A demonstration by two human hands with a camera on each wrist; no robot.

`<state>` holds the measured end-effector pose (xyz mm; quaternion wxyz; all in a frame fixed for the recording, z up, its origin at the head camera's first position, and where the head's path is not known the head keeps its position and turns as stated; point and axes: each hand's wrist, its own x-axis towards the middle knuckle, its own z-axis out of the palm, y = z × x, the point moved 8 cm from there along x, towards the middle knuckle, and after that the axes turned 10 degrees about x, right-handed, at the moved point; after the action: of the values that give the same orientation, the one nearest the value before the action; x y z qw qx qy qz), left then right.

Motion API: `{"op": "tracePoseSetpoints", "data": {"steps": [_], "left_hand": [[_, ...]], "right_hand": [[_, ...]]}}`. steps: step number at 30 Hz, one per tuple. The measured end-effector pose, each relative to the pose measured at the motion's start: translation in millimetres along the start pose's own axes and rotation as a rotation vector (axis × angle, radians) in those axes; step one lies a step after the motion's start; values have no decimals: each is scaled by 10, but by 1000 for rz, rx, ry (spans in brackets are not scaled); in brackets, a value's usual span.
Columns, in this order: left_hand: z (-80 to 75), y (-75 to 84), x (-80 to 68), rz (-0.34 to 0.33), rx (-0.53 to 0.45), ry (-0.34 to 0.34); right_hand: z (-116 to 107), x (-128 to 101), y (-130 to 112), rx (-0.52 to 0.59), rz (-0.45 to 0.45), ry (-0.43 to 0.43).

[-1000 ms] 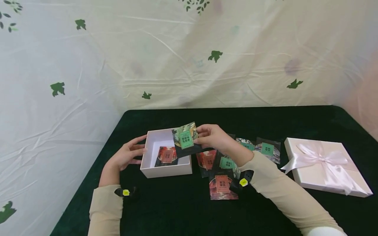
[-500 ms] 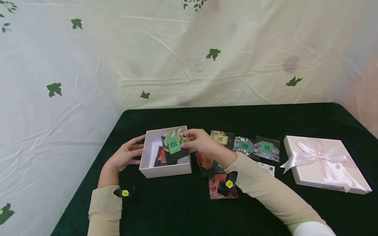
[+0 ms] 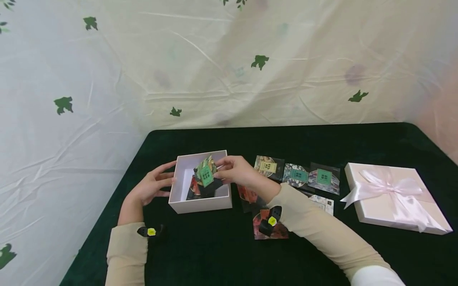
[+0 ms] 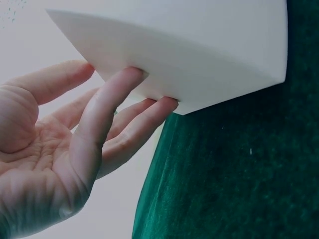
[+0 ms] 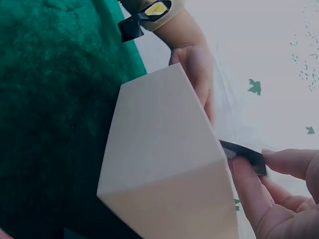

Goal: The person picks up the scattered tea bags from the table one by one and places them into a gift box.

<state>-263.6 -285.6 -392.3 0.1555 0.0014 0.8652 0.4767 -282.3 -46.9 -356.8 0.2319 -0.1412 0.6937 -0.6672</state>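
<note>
My right hand point(image 3: 234, 171) pinches the edge of a flat square packet point(image 3: 206, 174), black with a green label and a leafy print. The packet is tilted inside the open white box point(image 3: 204, 205). Under it lies a red-labelled packet point(image 3: 193, 190), partly covered. In the right wrist view the held packet point(image 5: 246, 153) shows as a dark edge between thumb and fingers at the rim. My left hand point(image 3: 152, 184) touches the left wall of the box; its fingertips rest against the white side point(image 4: 199, 59) in the left wrist view, fingers spread and fairly straight.
Right of the box lie several packets, among them a yellow-labelled one point(image 3: 268, 167), a green-labelled one point(image 3: 324, 177) and a red one point(image 3: 280, 231) partly under the right wrist. Farther right stands a pale pink lid point(image 3: 368, 210) with a ribbon bow point(image 3: 390, 190). Dark green cloth point(image 3: 200, 250) covers the table.
My right hand has moved left and carried the green-labelled packet from above the box's right rim down into the box. The left hand has stayed at the box's left wall.
</note>
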Motion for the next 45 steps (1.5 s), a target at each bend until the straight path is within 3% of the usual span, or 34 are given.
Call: {"op": "tracePoseSetpoints", "data": {"steps": [10, 23, 36, 45], "left_hand": [[8, 9, 3, 7, -14, -10], [-2, 53, -3, 20, -17, -27], [6, 31, 27, 10, -13, -24], [14, 28, -8, 4, -20, -26]], "right_hand": [[-57, -74, -8, 51, -20, -22], [-146, -276, -74, -25, -40, -40], [-213, -534, -50, -314, -87, -83], [-363, -709, 97, -433, -108, -77]]}}
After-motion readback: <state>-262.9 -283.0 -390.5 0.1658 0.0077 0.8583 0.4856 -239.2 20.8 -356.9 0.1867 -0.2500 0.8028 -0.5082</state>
